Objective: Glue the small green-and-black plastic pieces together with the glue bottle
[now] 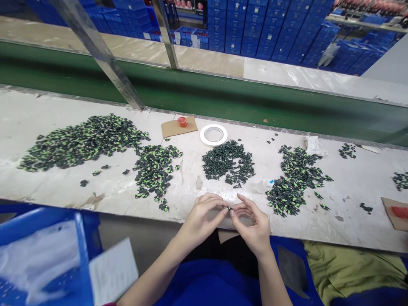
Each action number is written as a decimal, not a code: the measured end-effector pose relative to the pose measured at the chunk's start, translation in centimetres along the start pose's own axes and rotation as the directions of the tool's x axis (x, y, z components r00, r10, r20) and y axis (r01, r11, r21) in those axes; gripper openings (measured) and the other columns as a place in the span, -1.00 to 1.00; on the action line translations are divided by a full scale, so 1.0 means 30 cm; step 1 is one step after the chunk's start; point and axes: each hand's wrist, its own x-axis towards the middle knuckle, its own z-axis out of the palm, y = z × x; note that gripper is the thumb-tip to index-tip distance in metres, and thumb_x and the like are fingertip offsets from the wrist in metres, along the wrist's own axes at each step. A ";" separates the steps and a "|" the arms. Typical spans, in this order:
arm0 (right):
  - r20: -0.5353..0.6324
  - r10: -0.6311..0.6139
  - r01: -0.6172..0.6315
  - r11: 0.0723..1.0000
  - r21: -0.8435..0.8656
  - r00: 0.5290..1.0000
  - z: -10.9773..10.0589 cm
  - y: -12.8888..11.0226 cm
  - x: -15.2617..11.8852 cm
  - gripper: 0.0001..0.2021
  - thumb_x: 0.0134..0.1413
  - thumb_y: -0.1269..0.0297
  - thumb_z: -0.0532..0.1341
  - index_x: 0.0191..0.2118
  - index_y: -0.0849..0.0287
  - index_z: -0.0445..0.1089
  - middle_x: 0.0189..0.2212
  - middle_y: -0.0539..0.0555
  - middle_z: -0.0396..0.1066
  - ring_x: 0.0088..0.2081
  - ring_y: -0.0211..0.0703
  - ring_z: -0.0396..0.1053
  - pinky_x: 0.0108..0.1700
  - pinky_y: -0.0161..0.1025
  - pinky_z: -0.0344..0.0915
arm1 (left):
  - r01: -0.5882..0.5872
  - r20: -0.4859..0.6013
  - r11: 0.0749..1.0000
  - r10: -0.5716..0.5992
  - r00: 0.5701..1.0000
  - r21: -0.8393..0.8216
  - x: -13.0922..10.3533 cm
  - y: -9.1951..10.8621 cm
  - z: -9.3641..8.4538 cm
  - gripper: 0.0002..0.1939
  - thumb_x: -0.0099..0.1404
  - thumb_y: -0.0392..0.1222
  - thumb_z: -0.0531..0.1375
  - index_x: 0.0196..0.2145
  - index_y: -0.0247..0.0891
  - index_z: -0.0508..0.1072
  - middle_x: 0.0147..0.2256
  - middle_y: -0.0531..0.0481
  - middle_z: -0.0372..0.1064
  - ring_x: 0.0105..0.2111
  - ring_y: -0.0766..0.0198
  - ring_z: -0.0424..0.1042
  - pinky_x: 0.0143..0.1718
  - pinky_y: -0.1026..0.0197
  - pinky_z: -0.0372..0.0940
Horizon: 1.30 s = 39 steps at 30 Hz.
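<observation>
At the front edge of the white worktable [111, 187], my left hand [205, 214] and my right hand [251, 221] meet fingertip to fingertip. Between them is a small dark piece [228, 208] with a hint of green, pinched from both sides; its exact kind is too small to tell. Just beyond lies a pile of small dark green, rod-like pieces [228, 159]. A heap of black and bright green small parts [154, 172] lies to the left of my hands, and a similar heap [288, 195] to the right.
A larger heap of black-green parts [86, 142] spreads at far left. A roll of white tape [213, 135] and a red round tub [182, 122] on cardboard [168, 128] sit behind. A green conveyor belt [223, 93] runs beyond; a blue crate [81, 238] stands lower left.
</observation>
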 end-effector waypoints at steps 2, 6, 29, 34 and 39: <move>0.051 0.014 -0.013 1.000 -0.005 0.999 -0.014 0.000 0.010 -0.61 -0.04 0.45 0.28 -0.03 0.11 0.38 -0.43 -0.03 0.49 -0.44 -0.26 0.49 -0.32 -0.31 0.52 | 0.004 0.031 1.000 -0.005 1.000 0.028 0.004 0.003 -0.006 -0.87 0.26 -0.28 0.20 -0.25 -0.17 0.53 -0.27 -0.05 0.49 -0.16 0.16 0.43 -0.08 0.09 0.32; 0.089 0.038 -0.038 0.999 0.006 0.995 -0.022 0.007 0.019 -0.63 -0.09 0.45 0.28 -0.09 0.11 0.39 -0.49 -0.06 0.45 -0.45 -0.26 0.48 -0.30 -0.32 0.50 | 0.032 0.049 0.999 -0.033 0.998 0.041 0.006 0.015 -0.006 -0.86 0.22 -0.30 0.20 -0.27 -0.16 0.53 -0.28 -0.05 0.48 -0.17 0.16 0.43 -0.08 0.09 0.30; 0.109 -0.106 0.130 0.959 -0.251 0.988 -0.042 -0.041 -0.021 -0.65 -0.03 0.46 0.20 -0.06 0.09 0.31 -0.44 -0.02 0.47 -0.42 -0.23 0.49 -0.30 -0.30 0.50 | 0.081 -0.005 0.997 -0.081 0.997 -0.020 -0.029 0.007 0.035 -0.86 0.21 -0.22 0.22 -0.24 -0.15 0.52 -0.27 -0.05 0.47 -0.20 0.16 0.47 -0.13 0.13 0.36; 0.092 -0.106 0.125 0.966 -0.227 0.990 -0.046 -0.030 -0.027 -0.68 -0.05 0.46 0.22 -0.11 0.09 0.29 -0.48 -0.07 0.43 -0.48 -0.28 0.46 -0.35 -0.36 0.48 | 0.088 0.007 0.996 -0.088 0.996 -0.026 -0.036 0.006 0.047 -0.85 0.21 -0.21 0.22 -0.24 -0.14 0.53 -0.26 -0.04 0.48 -0.19 0.16 0.48 -0.14 0.13 0.39; 0.059 -0.116 0.127 0.963 -0.236 0.992 -0.072 -0.024 -0.037 -0.73 -0.06 0.44 0.23 -0.18 0.10 0.30 -0.52 -0.08 0.42 -0.52 -0.30 0.44 -0.39 -0.38 0.46 | 0.094 0.038 0.993 -0.091 0.995 -0.076 -0.028 0.019 0.087 -0.84 0.23 -0.20 0.20 -0.22 -0.18 0.51 -0.26 -0.05 0.47 -0.22 0.18 0.51 -0.19 0.16 0.43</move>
